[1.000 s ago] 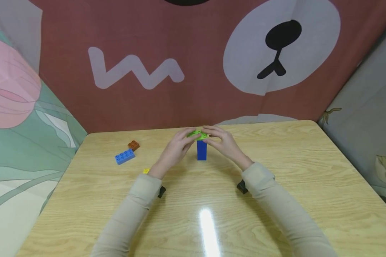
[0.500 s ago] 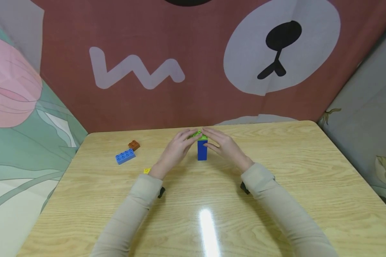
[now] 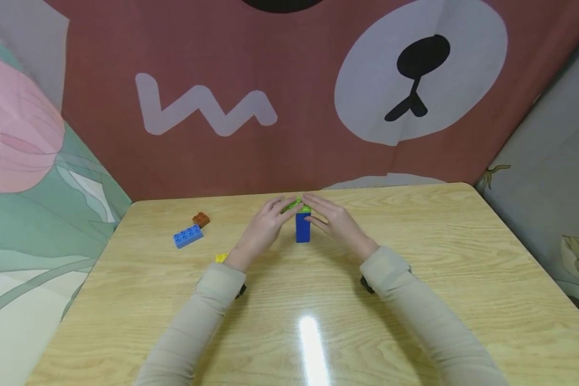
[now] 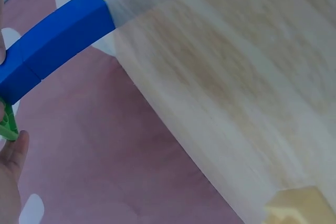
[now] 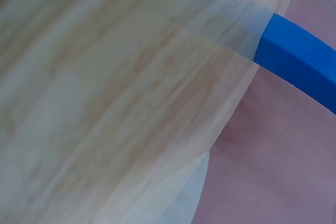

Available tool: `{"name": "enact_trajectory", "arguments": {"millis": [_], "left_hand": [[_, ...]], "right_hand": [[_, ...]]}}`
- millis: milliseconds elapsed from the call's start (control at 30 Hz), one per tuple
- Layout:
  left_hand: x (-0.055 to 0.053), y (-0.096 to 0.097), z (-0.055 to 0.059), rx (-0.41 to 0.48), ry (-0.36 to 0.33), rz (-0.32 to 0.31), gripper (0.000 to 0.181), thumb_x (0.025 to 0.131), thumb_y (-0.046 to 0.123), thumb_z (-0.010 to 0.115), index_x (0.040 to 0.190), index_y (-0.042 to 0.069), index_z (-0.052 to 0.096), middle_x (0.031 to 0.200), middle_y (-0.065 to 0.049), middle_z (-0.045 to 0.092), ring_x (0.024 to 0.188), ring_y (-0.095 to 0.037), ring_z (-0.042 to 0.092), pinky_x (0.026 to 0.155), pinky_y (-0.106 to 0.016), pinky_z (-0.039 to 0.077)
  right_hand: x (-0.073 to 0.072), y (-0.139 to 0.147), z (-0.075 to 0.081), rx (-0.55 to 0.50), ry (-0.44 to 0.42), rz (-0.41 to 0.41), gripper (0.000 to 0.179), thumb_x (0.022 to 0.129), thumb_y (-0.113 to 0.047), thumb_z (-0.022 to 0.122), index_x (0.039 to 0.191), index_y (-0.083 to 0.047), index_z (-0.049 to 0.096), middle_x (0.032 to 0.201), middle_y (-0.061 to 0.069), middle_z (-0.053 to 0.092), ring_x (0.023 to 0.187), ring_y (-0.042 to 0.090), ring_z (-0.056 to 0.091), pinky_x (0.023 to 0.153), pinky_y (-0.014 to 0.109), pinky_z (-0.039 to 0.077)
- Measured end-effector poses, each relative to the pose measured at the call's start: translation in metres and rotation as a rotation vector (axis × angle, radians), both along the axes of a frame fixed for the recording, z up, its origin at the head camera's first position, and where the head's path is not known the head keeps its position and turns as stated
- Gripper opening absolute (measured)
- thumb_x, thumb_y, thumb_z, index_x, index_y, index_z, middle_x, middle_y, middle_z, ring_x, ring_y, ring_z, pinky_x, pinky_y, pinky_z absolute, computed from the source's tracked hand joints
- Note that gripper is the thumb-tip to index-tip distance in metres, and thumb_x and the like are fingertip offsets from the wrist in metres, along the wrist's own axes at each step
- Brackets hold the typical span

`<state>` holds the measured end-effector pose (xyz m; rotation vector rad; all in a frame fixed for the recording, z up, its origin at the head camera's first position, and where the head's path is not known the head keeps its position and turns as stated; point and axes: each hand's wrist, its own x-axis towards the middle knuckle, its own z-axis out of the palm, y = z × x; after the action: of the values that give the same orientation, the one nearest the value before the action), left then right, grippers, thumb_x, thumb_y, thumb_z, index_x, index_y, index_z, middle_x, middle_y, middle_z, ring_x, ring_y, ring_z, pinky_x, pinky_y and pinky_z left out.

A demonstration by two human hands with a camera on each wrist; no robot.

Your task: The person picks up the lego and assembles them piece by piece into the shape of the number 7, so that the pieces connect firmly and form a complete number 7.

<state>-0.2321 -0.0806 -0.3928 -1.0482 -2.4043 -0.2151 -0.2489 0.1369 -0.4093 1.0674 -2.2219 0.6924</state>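
The left hand (image 3: 265, 224) and right hand (image 3: 336, 221), fingers extended, gripping nothing, touched the green piece (image 3: 306, 209) from 8 and 4 o'clock. It topped the blue column (image 3: 302, 228) at 12 o'clock on the surface (image 3: 444, 257); level, even pressure seemed best.

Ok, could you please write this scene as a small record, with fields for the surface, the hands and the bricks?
Surface: wooden table
Centre: upright blue column with green piece on top
Left hand: fingers at the green piece
Right hand: fingers at the green piece, thumb at the blue column
Left side: light blue brick and brown brick, close together; yellow brick, partly hidden by the left arm
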Motion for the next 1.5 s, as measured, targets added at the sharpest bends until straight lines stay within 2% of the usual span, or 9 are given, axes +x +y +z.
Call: {"name": "enact_trajectory", "arguments": {"millis": [133,367,500,667,800,933,1067,1200,1500], "left_hand": [[0.0,-0.001,0.001,0.002,0.007,0.002,0.06,0.084,-0.01,0.063,0.136,0.018,0.053,0.139,-0.007,0.054,0.123,-0.03,0.054,0.097,-0.037,0.053],[0.0,0.0,0.01,-0.046,-0.038,0.006,0.058,0.087,-0.006,0.063,0.137,0.021,0.053,0.14,-0.004,0.053,0.125,-0.027,0.053,0.099,-0.037,0.052],[0.0,-0.001,0.017,-0.006,-0.16,-0.004,0.047,0.092,0.003,0.06,0.136,0.02,0.055,0.141,-0.005,0.053,0.126,-0.027,0.053,0.101,-0.039,0.051],[0.003,-0.008,0.027,0.126,-0.388,-0.001,0.045,0.096,0.011,0.056,0.14,0.012,0.048,0.145,-0.009,0.048,0.132,-0.03,0.048,0.106,-0.044,0.046],[0.007,-0.026,0.035,0.219,-0.556,0.074,0.046,0.098,0.014,0.054,0.143,0.012,0.044,0.146,-0.01,0.047,0.134,-0.029,0.046,0.108,-0.047,0.043],[0.012,-0.055,0.039,0.279,-0.657,0.11,0.043,0.098,0.012,0.053,0.14,0.007,0.047,0.139,-0.016,0.052,0.125,-0.033,0.053,0.103,-0.049,0.047],[0.017,-0.085,0.031,0.32,-0.737,0.128,0.042,0.096,0.01,0.057,0.136,0.003,0.05,0.132,-0.021,0.056,0.115,-0.037,0.058,0.096,-0.05,0.05],[0.021,-0.107,0.016,0.295,-0.827,0.191,0.043,0.094,0.016,0.06,0.134,0.002,0.052,0.131,-0.021,0.057,0.115,-0.037,0.058,0.096,-0.049,0.051],[0.028,-0.133,-0.005,0.213,-0.912,0.231,0.043,0.09,0.021,0.067,0.125,-0.001,0.058,0.126,-0.022,0.06,0.114,-0.039,0.057,0.095,-0.051,0.05]], "right_hand": [[0.003,-0.001,0.003,-0.015,-0.073,0.003,0.048,0.082,-0.006,0.072,0.127,0.003,0.058,0.13,0.022,0.059,0.118,0.035,0.059,0.092,0.039,0.054],[0.002,-0.003,0.024,-0.081,-0.367,-0.02,0.039,0.085,-0.01,0.07,0.121,0.002,0.063,0.122,0.02,0.065,0.112,0.035,0.063,0.095,0.044,0.053],[0.0,-0.004,0.039,-0.033,-0.501,-0.04,0.039,0.086,-0.013,0.07,0.121,0.002,0.063,0.12,0.02,0.066,0.109,0.035,0.063,0.094,0.047,0.053],[-0.003,-0.005,0.047,0.035,-0.598,-0.041,0.041,0.087,-0.013,0.07,0.124,0.002,0.061,0.123,0.019,0.064,0.11,0.035,0.062,0.094,0.048,0.052],[-0.005,-0.006,0.049,0.06,-0.665,-0.062,0.042,0.088,-0.016,0.069,0.126,-0.002,0.061,0.124,0.016,0.063,0.112,0.034,0.06,0.096,0.047,0.051],[-0.004,-0.006,0.05,0.065,-0.702,-0.08,0.042,0.088,-0.017,0.068,0.128,-0.005,0.06,0.126,0.014,0.063,0.114,0.033,0.059,0.097,0.046,0.05],[-0.004,-0.005,0.05,0.067,-0.717,-0.089,0.043,0.089,-0.018,0.068,0.129,-0.006,0.059,0.126,0.013,0.063,0.115,0.033,0.058,0.098,0.046,0.05],[-0.003,-0.006,0.051,0.066,-0.724,-0.096,0.043,0.088,-0.017,0.068,0.129,-0.006,0.06,0.125,0.013,0.063,0.115,0.032,0.059,0.098,0.046,0.05],[-0.003,-0.005,0.052,0.053,-0.717,-0.096,0.043,0.088,-0.017,0.069,0.129,-0.005,0.06,0.125,0.014,0.063,0.114,0.032,0.059,0.097,0.046,0.05]]}}
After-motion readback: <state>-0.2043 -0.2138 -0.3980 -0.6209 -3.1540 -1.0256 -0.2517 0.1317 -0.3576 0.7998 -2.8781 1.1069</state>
